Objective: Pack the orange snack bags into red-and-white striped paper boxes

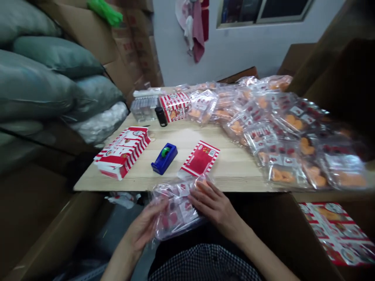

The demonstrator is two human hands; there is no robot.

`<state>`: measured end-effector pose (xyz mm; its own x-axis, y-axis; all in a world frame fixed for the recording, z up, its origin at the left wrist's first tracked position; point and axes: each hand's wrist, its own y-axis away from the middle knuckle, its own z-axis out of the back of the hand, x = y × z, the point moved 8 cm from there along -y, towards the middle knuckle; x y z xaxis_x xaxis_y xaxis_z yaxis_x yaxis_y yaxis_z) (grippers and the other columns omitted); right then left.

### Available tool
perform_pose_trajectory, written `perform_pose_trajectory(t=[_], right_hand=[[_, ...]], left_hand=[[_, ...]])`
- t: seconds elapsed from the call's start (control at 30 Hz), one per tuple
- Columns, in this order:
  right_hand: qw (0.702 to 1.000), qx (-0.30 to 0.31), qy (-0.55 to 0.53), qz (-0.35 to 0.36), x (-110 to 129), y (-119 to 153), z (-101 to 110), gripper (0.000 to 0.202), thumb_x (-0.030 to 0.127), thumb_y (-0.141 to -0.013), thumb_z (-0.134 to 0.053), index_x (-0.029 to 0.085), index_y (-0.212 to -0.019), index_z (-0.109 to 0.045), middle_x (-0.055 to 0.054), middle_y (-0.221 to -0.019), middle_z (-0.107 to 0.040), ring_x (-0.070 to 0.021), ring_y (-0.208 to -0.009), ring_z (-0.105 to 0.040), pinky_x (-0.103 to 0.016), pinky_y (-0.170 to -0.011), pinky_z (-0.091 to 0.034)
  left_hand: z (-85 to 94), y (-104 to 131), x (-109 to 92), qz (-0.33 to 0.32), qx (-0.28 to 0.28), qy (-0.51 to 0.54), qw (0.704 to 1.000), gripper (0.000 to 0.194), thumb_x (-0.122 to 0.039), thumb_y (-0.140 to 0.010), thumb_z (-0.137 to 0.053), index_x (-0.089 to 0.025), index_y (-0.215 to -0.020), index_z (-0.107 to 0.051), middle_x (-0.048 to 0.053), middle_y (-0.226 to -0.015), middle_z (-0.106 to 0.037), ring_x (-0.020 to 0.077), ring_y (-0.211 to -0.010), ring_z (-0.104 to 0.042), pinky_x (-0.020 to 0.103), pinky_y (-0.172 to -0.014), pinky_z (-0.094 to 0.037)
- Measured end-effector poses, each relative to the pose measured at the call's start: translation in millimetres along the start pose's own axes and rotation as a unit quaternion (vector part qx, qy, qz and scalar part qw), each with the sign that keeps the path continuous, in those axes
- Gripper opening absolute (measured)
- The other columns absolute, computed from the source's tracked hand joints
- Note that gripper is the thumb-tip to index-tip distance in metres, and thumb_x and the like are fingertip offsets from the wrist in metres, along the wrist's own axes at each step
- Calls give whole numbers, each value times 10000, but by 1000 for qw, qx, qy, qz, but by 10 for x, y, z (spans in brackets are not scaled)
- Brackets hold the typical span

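Note:
A clear plastic package [172, 219] with red and white pieces inside lies across my two hands, over my lap at the table's front edge. My left hand [146, 220] grips its left side, the thumb on top and the other fingers partly hidden beneath. Across its right side lie the fingers of my right hand [215, 208], close together; the thumb is out of sight. Just beyond the package is a flat red card [200, 158] with striped edges. A blue tape dispenser [164, 159] with a green core stands to the card's left.
A red-and-white striped box [124, 150] lies at the table's left. Behind are a black cylinder [161, 116], another striped box [175, 106] and a clear container [145, 107]. Many filled plastic packages [283, 171] cover the right side. Stuffed sacks [32, 89] are stacked left.

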<state>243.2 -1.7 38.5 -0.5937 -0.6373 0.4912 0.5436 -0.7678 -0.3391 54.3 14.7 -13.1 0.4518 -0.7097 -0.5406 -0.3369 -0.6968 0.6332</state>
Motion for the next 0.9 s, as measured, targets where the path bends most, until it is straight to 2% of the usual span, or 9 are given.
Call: perform_pose_trajectory(t=[0.1,0.17,0.27,0.4,0.5,0.63,0.73,0.8,0.9], right_hand=[[996,84,-15,-10,-90,-252,-20,967,207,-840,-752,397,-1589,-172,-36,-1634,-317,-316,-1532,-205,-658,-1217,-140],[990,137,13,-43,-358,-410,47,1184,255,-715,-853,356,-1607,-82,-70,-1676,-180,-364,-1544,-89,-669,-1196,-159],[967,176,158,-90,-930,-710,87,1320,67,-571,-885,329,-1608,-112,-112,-1684,-114,-468,-1520,6,-767,-1128,23],[926,298,224,-55,-1383,-1059,-314,1340,-96,-465,-802,313,-1595,-211,-139,-1672,-169,-486,-1514,-93,-748,-1133,47],[911,354,206,-50,-1498,-1112,-535,1387,27,-432,-881,307,-1601,-189,-170,-1659,-215,-495,-1511,-91,-762,-1125,5],[937,294,180,-55,-1487,-929,-539,1413,356,-446,-936,240,-1616,-153,-242,-1588,-316,-517,-1492,-137,-733,-1146,-10],[957,236,155,-69,-1429,-688,-515,1456,540,-453,-916,231,-1621,-104,-242,-1584,-297,-509,-1465,-210,-682,-1173,-67],[963,201,151,-92,-1400,-566,-497,1497,612,-433,-908,226,-1622,-84,-241,-1583,-286,-510,-1446,-232,-661,-1175,-102],[970,149,150,-121,-1360,-486,-445,1496,623,-455,-899,255,-1622,-38,-202,-1517,-381,-480,-1407,-296,-635,-1172,-124]], left_hand=[[368,65,-69,-45,-90,10,995,502,-166,-675,-853,-235,-1145,-690,79,-1058,-779,337,-968,-753,475,-860,-618],[592,113,-147,-95,-141,21,985,516,-140,-660,-847,-252,-1140,-690,50,-1026,-786,317,-897,-767,459,-806,-640],[879,199,-221,-159,-209,38,964,530,-112,-663,-832,-243,-1155,-684,34,-1014,-788,278,-840,-776,398,-770,-654],[1096,231,-181,-198,-267,66,941,570,-92,-704,-807,-264,-1222,-643,13,-1040,-781,228,-867,-775,324,-794,-647],[1136,189,-120,-204,-285,81,933,594,-115,-696,-827,-270,-1236,-633,6,-1056,-778,221,-918,-767,309,-811,-642],[1021,99,-135,-228,-269,62,934,615,-236,-653,-884,-255,-1222,-650,15,-1070,-780,255,-979,-754,329,-825,-638],[877,10,-145,-238,-238,40,941,603,-299,-648,-893,-237,-1203,-665,33,-1116,-771,278,-1055,-730,337,-845,-632],[789,-59,-106,-231,-210,31,950,589,-304,-666,-885,-225,-1205,-662,47,-1154,-758,278,-1091,-716,338,-865,-624],[740,-170,23,-187,-183,20,965,589,-283,-657,-886,-210,-1196,-661,64,-1134,-761,284,-1032,-736,371,-844,-629]])
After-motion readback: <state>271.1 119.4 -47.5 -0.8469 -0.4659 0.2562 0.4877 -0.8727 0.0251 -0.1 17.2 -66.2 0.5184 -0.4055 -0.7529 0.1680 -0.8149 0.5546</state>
